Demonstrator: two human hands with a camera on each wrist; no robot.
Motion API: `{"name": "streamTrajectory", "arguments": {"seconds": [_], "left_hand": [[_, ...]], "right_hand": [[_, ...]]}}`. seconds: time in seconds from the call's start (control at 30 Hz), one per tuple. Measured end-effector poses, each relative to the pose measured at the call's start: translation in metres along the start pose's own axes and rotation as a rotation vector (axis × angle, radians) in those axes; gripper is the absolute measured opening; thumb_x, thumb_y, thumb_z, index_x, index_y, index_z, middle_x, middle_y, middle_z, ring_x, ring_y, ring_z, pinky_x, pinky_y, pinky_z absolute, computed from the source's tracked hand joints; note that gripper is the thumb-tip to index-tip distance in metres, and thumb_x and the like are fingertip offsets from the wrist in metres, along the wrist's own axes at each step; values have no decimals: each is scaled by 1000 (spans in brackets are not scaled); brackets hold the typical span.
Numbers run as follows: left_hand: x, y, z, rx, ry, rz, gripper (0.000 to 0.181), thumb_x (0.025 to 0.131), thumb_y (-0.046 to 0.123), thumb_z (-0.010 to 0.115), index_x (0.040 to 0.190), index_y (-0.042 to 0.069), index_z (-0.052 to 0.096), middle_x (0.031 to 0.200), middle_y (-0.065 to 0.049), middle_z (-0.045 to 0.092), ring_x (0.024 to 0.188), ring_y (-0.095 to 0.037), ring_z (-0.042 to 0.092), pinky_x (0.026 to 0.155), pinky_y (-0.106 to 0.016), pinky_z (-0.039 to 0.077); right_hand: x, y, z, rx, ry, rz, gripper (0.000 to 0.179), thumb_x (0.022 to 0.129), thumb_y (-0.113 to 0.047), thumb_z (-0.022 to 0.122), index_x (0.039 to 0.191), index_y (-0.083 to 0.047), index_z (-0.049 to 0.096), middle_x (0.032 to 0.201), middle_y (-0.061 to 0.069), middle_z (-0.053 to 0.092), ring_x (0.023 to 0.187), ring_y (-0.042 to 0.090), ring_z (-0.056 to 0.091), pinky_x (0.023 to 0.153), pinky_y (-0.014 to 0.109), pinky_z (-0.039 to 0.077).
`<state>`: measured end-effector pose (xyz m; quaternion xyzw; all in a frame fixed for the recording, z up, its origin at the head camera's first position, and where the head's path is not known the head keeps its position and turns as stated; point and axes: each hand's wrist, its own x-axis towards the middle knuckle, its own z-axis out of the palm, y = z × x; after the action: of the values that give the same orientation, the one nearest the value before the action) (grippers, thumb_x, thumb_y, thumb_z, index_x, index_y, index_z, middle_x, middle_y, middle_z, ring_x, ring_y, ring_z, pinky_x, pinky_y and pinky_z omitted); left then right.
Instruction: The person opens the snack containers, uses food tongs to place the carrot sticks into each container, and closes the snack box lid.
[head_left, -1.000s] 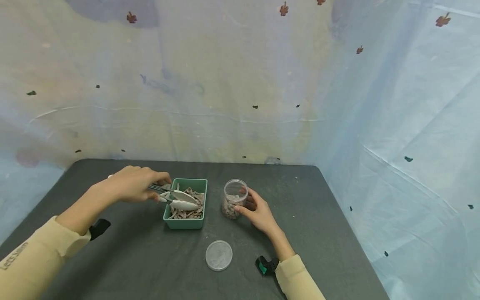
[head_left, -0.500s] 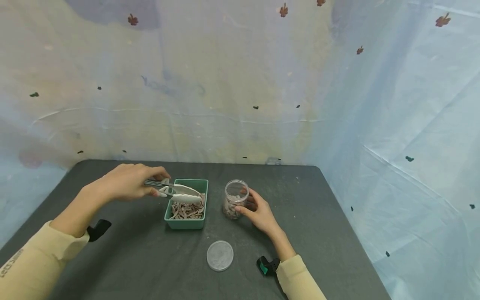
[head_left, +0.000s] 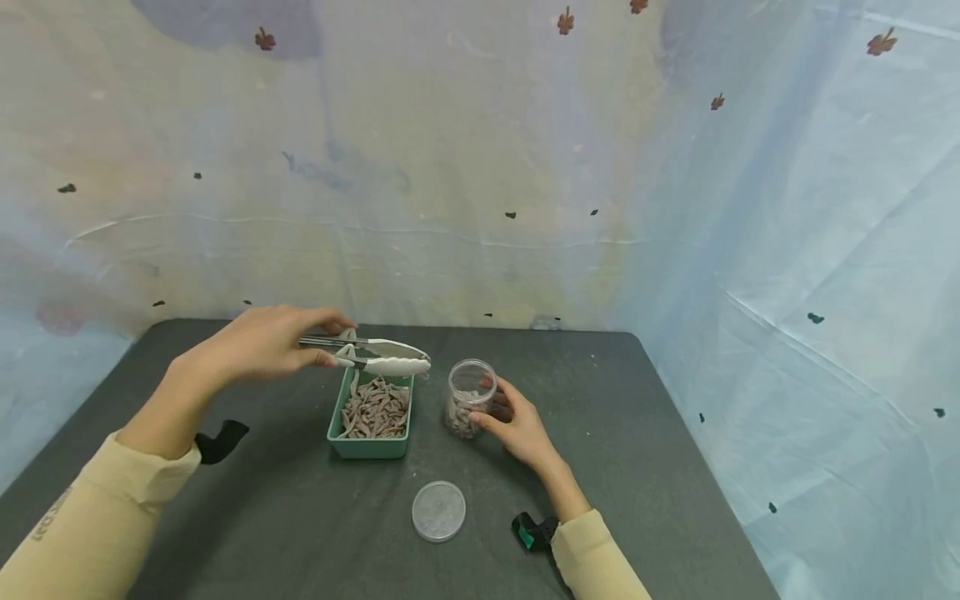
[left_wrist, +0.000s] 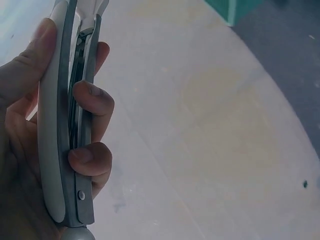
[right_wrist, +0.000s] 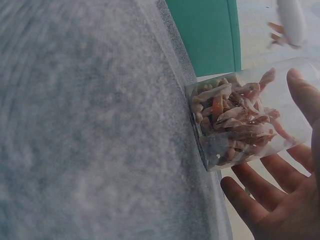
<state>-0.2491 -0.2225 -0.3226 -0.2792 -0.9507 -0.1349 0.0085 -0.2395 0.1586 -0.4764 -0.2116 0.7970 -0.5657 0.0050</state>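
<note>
My left hand (head_left: 258,346) grips a pair of tongs (head_left: 397,366) with white tips, fingers curled round the handles in the left wrist view. The tips are almost together above the back right of a green rectangular container (head_left: 369,450). Small brownish scraps (right_wrist: 276,35) stick out from the white tip in the right wrist view. Greyish-brown dried strips (head_left: 375,410) fill the container's bottom. To its right, my right hand (head_left: 525,429) holds a clear jar (head_left: 456,400) from the side, thumb in front. The jar stands upright on the table, without a lid, partly filled with similar strips.
A round clear lid (head_left: 438,511) lies on the dark grey table (head_left: 315,533) in front of the jar. Pale patterned sheeting (head_left: 420,167) hangs behind the table and along its right side. Black straps (head_left: 534,533) sit at both wrists.
The tongs have risen out of the green container and shifted right, towards the jar, their tips closer together. My right hand and the jar have stayed in place.
</note>
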Motion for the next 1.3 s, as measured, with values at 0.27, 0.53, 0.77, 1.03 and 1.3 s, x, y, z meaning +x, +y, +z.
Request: {"name": "streamTrajectory", "arguments": {"seconds": [0.27, 0.53, 0.77, 1.03, 1.3], "left_hand": [[21, 16, 1, -29, 25, 46, 48, 96, 36, 77, 141, 31, 61, 129, 2, 71, 85, -9, 66, 66, -37, 47], [42, 33, 6, -44, 9, 80, 48, 96, 38, 76, 141, 31, 61, 128, 4, 71, 92, -14, 68, 74, -43, 50], [55, 41, 14, -48, -18, 115, 49, 96, 39, 76, 141, 28, 61, 129, 2, 71, 103, -23, 71, 82, -53, 54], [60, 40, 22, -46, -38, 120, 49, 97, 38, 75, 141, 26, 60, 131, -1, 70, 107, -27, 71, 86, -57, 54], [57, 36, 21, -62, -43, 111, 51, 97, 39, 75, 144, 27, 59, 133, -2, 70, 112, -29, 69, 90, -61, 52]], "right_hand": [[8, 31, 5, -9, 24, 13, 74, 96, -7, 76, 159, 1, 37, 155, 25, 47, 137, 44, 53, 107, 61, 46], [9, 39, 4, -10, 39, 1, 71, 95, -11, 78, 157, -11, 45, 152, 15, 54, 135, 36, 57, 106, 55, 49], [8, 40, 4, -46, 46, 24, 73, 94, -19, 80, 158, -16, 44, 150, 10, 55, 134, 32, 58, 106, 49, 51], [8, 38, 4, -67, 51, 36, 74, 95, -24, 81, 158, -14, 44, 149, 13, 56, 133, 34, 59, 105, 51, 51], [8, 39, 5, -60, 51, 14, 72, 95, -20, 80, 157, -13, 45, 151, 11, 55, 134, 33, 59, 105, 51, 51]]}}
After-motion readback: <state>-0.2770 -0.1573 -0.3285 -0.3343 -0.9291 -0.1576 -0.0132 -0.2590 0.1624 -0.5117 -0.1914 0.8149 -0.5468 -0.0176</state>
